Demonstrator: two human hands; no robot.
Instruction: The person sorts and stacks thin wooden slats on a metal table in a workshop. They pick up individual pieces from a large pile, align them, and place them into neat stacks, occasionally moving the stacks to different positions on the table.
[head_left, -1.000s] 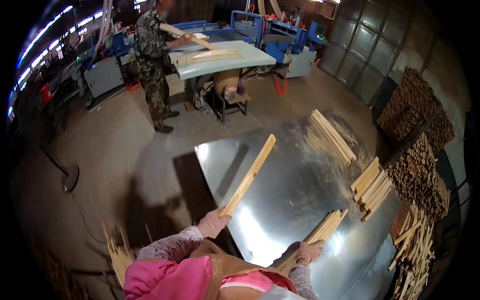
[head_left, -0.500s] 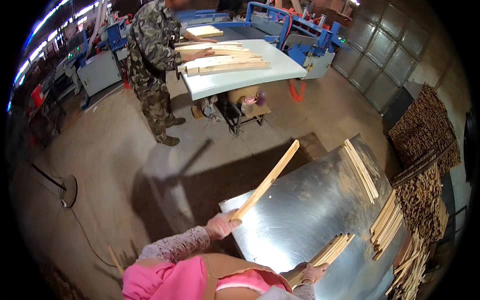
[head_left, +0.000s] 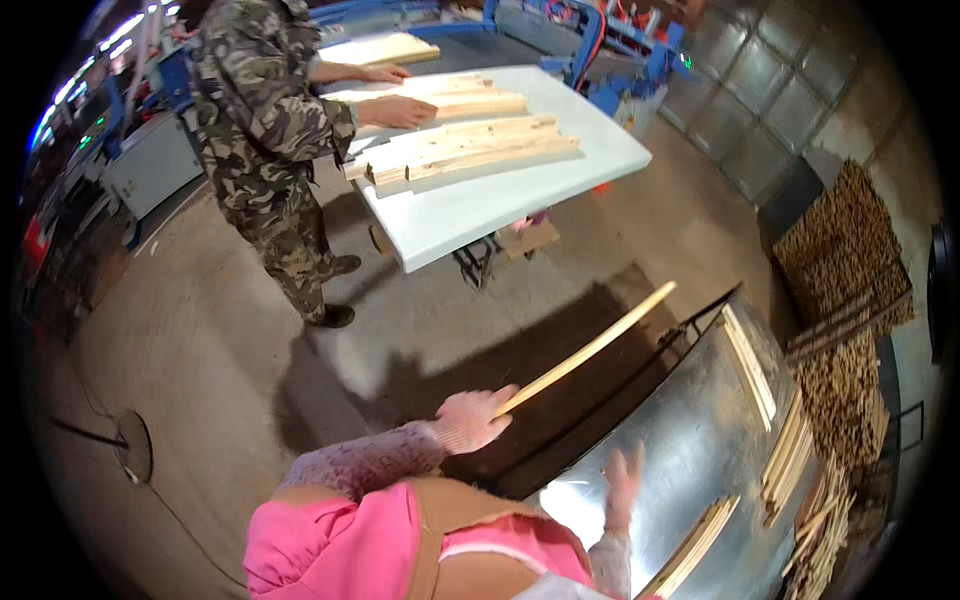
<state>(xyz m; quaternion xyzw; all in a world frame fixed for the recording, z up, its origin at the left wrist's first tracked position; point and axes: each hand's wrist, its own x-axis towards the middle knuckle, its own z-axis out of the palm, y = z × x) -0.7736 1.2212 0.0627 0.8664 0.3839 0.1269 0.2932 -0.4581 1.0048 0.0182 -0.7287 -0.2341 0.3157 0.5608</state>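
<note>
My left hand [head_left: 474, 420] is closed around one end of a long, thin wooden strip [head_left: 600, 345], which slants up and away to the right. The strip is held in the air beyond the left edge of a shiny metal table [head_left: 655, 440]. Over the near part of that table my right hand [head_left: 622, 482] is raised with fingers apart and nothing in it. Closest to this hand, on its right, lies a bundle of wooden strips [head_left: 697, 548], partly cut off by the lower edge of the view.
More strips [head_left: 785, 458] and a narrow pair [head_left: 747, 368] lie along the table's right side. Tall stacks of strips [head_left: 845, 235] stand beyond. Across the floor, a person in camouflage clothing [head_left: 265, 130] handles boards [head_left: 470, 150] on a white table [head_left: 600, 165]. A fan [head_left: 135, 447] stands at left.
My right hand has come off the strip bundle and lifted, fingers spread. My left hand has swung its strip rightward and turned it. The view has shifted; the other person's boards are spread differently.
</note>
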